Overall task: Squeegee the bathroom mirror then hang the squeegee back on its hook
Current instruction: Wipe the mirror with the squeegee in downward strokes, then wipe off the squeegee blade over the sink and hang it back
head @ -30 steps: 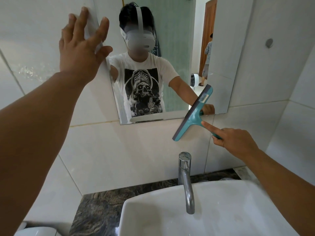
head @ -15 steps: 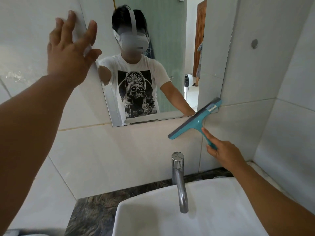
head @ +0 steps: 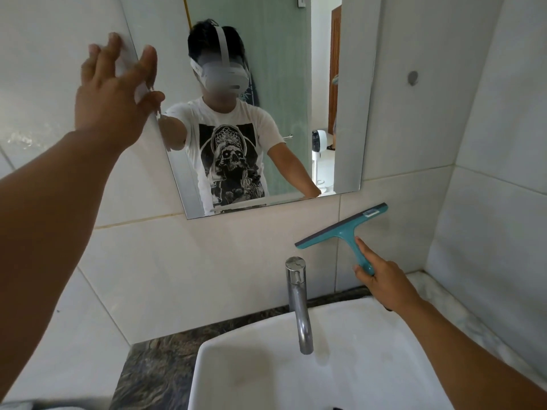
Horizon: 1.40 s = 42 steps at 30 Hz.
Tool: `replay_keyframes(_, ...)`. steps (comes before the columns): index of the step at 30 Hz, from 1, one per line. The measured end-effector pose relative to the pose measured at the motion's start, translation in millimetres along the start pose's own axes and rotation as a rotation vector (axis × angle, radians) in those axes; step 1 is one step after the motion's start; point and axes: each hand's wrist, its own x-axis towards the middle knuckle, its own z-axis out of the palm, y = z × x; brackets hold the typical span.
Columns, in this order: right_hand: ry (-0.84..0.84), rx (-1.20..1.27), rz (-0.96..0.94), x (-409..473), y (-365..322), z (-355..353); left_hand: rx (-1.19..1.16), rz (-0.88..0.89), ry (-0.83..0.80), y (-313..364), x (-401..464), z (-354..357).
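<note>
A frameless mirror (head: 284, 93) hangs on the white tiled wall, with a wet streak along its bottom edge. My right hand (head: 381, 276) grips the handle of a teal squeegee (head: 343, 229), forefinger stretched along the handle. The squeegee's grey blade lies tilted on the tile just below the mirror's lower right corner, off the glass. My left hand (head: 109, 90) is spread flat over the mirror's left edge, fingers apart, holding nothing. A small round grey hook (head: 412, 77) sits on the wall to the right of the mirror.
A chrome tap (head: 299, 303) rises over a white basin (head: 370, 365) straight below the squeegee. Dark marbled counter (head: 157, 365) surrounds the basin. A tiled side wall (head: 503, 202) closes in on the right.
The squeegee has slid down and right off the mirror's bottom right corner onto the tile, its blade turning flatter. My left hand stays on the mirror's left edge.
</note>
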Motion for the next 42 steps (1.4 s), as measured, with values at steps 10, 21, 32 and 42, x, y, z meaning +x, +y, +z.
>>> replay_keyframes(10, 0.075, 0.048, 0.007, -45, -31, -70, -0.051, 0.057, -0.074, 77, -47, 1)
replay_keyframes(21, -0.139, -0.026, -0.133, -55, -104, -129, -0.521, 0.54, -0.445, 205, -164, 23)
replay_keyframes(32, -0.413, -0.197, -0.221, -80, -143, -157, -0.565, 0.427, -0.406, 233, -245, -8)
replay_keyframes(42, -0.386, -0.207, -0.401, -54, -150, -146, -0.512, 0.272, -0.456, 227, -274, -17)
